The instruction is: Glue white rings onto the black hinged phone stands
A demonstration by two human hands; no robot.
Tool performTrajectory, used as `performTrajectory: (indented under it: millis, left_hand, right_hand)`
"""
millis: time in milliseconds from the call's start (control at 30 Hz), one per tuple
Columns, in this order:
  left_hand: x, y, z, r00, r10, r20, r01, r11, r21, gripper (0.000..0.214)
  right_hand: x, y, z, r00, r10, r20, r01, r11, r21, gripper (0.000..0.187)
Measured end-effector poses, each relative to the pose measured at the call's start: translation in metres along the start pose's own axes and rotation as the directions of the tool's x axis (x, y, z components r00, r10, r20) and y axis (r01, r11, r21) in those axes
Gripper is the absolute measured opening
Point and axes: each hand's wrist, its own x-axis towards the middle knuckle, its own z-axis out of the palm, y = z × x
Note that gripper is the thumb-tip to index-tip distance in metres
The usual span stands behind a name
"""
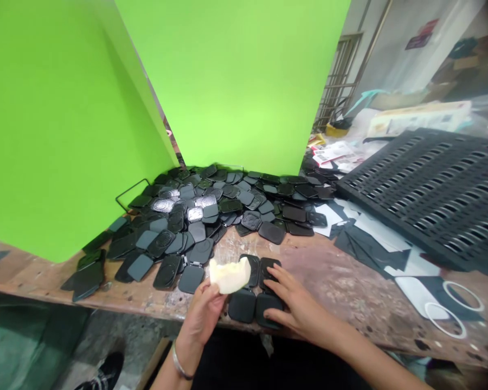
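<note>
My left hand [203, 310] pinches a pale cream, sponge-like piece [230, 275] with a ragged upper edge; its exact kind I cannot tell. Below and beside it, two black hinged compact cases lie unfolded side by side at the table's front edge. The left case [242, 306] is partly covered by the cream piece. Over the right case [267, 310] rests my right hand [295, 303], fingers spread and touching its panels, holding nothing.
A heap of similar black cases [228, 206] spreads across the wooden table [309, 271]. Bright green panels [236, 81] stand behind and left. A black slotted crate [427, 189] leans at right, near white rings [445, 319], paper scraps and dark sheets.
</note>
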Motion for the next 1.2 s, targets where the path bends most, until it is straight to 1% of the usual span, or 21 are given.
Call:
performTrajectory:
  millis: [33,100,167,200,267,300,367,400,467,500,567,600,667,733,767,867,1033,1133,1200]
  left_hand:
    - [0.001,0.001,-0.001,1.0,-0.008,-0.003,0.008,1.0,-0.01,0.045]
    - [0.002,0.0,-0.005,1.0,-0.028,-0.004,0.028,0.998,-0.052,0.044]
    - [0.001,-0.002,-0.008,0.999,-0.036,-0.006,0.035,0.993,-0.114,0.045]
    - [0.0,-0.003,-0.01,0.999,-0.038,-0.008,0.037,0.989,-0.141,0.045]
    - [-0.002,-0.006,-0.014,0.999,-0.037,-0.017,0.034,0.985,-0.171,0.046]
    - [-0.002,-0.007,-0.015,0.999,-0.038,-0.021,0.034,0.984,-0.174,0.047]
    - [-0.004,-0.009,-0.017,0.999,-0.043,-0.023,0.039,0.986,-0.164,0.047]
    - [-0.005,-0.009,-0.016,0.999,-0.045,-0.022,0.041,0.987,-0.156,0.048]
    - [-0.005,-0.01,-0.015,0.999,-0.041,-0.025,0.037,0.989,-0.143,0.05]
    - [-0.006,-0.01,-0.014,0.999,-0.035,-0.032,0.03,0.989,-0.143,0.05]
    - [-0.005,-0.01,-0.013,0.998,-0.025,-0.05,0.017,0.989,-0.15,0.049]
    - [-0.005,-0.01,-0.012,0.998,-0.026,-0.053,0.018,0.988,-0.154,0.047]
    - [-0.004,-0.01,-0.012,0.999,-0.035,-0.041,0.028,0.986,-0.163,0.046]
    - [-0.003,-0.01,-0.012,0.999,-0.038,-0.022,0.034,0.985,-0.169,0.048]
    - [-0.003,-0.011,-0.012,0.999,-0.034,-0.018,0.031,0.985,-0.17,0.049]
    - [-0.001,-0.011,-0.013,0.999,-0.041,-0.021,0.037,0.987,-0.157,0.052]
    - [-0.001,-0.01,-0.015,0.997,-0.071,-0.04,0.065,0.988,-0.137,0.053]
    - [-0.001,-0.009,-0.016,0.996,-0.084,-0.037,0.079,0.988,-0.131,0.049]
    - [0.0,-0.008,-0.017,0.995,-0.096,-0.031,0.091,0.987,-0.131,0.044]
  right_hand:
    - [0.01,0.004,-0.007,1.0,0.0,-0.022,0.0,1.0,-0.006,0.047]
    - [0.039,0.015,-0.02,0.993,0.02,-0.115,-0.028,0.997,-0.065,0.033]
    - [0.074,0.028,-0.03,0.971,0.077,-0.225,-0.117,0.979,-0.17,0.026]
    - [0.091,0.033,-0.033,0.96,0.129,-0.25,-0.185,0.959,-0.215,0.027]
    - [0.119,0.04,-0.039,0.939,0.252,-0.235,-0.309,0.917,-0.253,0.033]
    - [0.129,0.043,-0.042,0.929,0.305,-0.209,-0.352,0.902,-0.25,0.035]
    - [0.135,0.047,-0.053,0.918,0.361,-0.166,-0.392,0.893,-0.223,0.026]
    - [0.131,0.049,-0.06,0.919,0.359,-0.16,-0.386,0.901,-0.199,0.02]
    - [0.111,0.057,-0.076,0.939,0.295,-0.176,-0.316,0.943,-0.107,0.014]
    - [0.097,0.063,-0.084,0.951,0.243,-0.193,-0.255,0.966,-0.043,0.013]
    - [0.061,0.075,-0.093,0.96,0.124,-0.252,-0.108,0.991,0.076,0.013]
    - [0.042,0.081,-0.094,0.958,0.071,-0.278,-0.045,0.994,0.1,0.015]
    - [0.008,0.09,-0.09,0.957,-0.02,-0.288,0.043,0.996,0.073,0.02]
    - [-0.017,0.095,-0.079,0.966,-0.087,-0.245,0.091,0.996,0.003,0.025]
    - [-0.025,0.095,-0.073,0.971,-0.115,-0.211,0.11,0.993,-0.035,0.027]
    - [-0.034,0.087,-0.059,0.977,-0.151,-0.148,0.134,0.984,-0.119,0.034]
    - [-0.029,0.058,-0.048,0.978,-0.168,-0.122,0.14,0.968,-0.211,0.035]
    - [-0.019,0.052,-0.048,0.978,-0.153,-0.141,0.116,0.963,-0.241,0.032]
    - [-0.001,0.057,-0.054,0.971,-0.135,-0.196,0.084,0.965,-0.247,0.029]
